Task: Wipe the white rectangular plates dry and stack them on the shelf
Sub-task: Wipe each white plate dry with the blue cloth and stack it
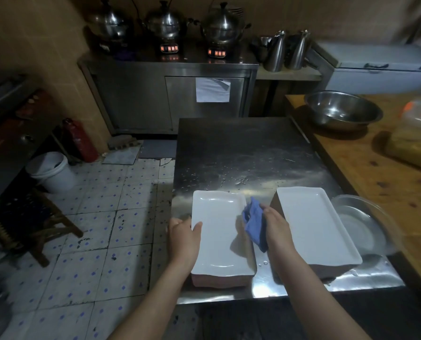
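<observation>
Two stacks of white rectangular plates stand on the wet steel table. My left hand grips the left edge of the top plate of the left stack, thumb over the rim. My right hand holds a crumpled blue cloth against that plate's right rim. The right stack of plates stands just beyond my right hand, untouched. No shelf can be made out in the head view.
A clear glass bowl sits against the right stack. On the wooden counter at the right are a steel bowl and a plastic container. A white bucket and a wooden stool stand on the tiled floor at the left.
</observation>
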`<state>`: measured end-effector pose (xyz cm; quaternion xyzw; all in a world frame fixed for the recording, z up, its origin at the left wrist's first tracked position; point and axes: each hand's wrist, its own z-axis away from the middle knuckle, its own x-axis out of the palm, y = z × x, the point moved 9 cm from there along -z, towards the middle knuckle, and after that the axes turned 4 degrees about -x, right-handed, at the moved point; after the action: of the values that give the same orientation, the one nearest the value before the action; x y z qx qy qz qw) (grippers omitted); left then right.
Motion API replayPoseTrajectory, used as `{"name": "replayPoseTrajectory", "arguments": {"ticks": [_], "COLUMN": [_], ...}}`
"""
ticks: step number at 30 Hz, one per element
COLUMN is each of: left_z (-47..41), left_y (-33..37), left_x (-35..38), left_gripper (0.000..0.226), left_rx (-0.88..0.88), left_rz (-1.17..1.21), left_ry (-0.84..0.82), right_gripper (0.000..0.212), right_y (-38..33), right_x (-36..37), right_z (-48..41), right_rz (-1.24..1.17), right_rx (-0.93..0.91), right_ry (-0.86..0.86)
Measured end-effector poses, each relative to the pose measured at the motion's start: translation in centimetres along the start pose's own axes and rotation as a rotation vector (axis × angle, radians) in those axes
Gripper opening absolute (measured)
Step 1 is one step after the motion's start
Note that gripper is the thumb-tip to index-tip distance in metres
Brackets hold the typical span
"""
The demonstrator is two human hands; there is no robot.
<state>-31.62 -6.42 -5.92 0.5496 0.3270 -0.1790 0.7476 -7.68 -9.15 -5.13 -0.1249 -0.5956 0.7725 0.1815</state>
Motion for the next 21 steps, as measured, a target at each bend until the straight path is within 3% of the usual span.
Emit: {"name": "replayPoseTrajectory", "arguments": {"ticks": [2,8,14,18,21], "left_z": [0.0,-0.3,-1.1,-1.0,-0.5], "left_y": [-0.2,-0.1,1.5,4.1,7.5], "left_x": [0.7,1.3,0.3,-0.6,0.8], "left_gripper": [0.028,0.028,0.034,0.034,0.026], "left_rx": [0.014,0.014,0.083,0.134,0.19], "left_rz": [-0.037,-0.092,-0.135,-0.026,0.233], "left_ry": [-0.024,-0.04,0.024,0.074,-0.103], "right_gripper": [0.019,0.053,0.029,0.028,0.031], "right_y": [0.3,0.3,-0.7,-1.9,-3.2], "right_x": [0.2,0.1,0.7,0.1,-1.1], "right_z": [0.0,0.2,0.4,-0.1,-0.6], "right_rz": [-0.074,-0.002,-0.093,-0.195,-0.244], "right_rx": [0.042,0.016,0.032,0.048,0.02], "right_ry": [-0.013,-0.079,-0.151,-0.142,-0.109]}}
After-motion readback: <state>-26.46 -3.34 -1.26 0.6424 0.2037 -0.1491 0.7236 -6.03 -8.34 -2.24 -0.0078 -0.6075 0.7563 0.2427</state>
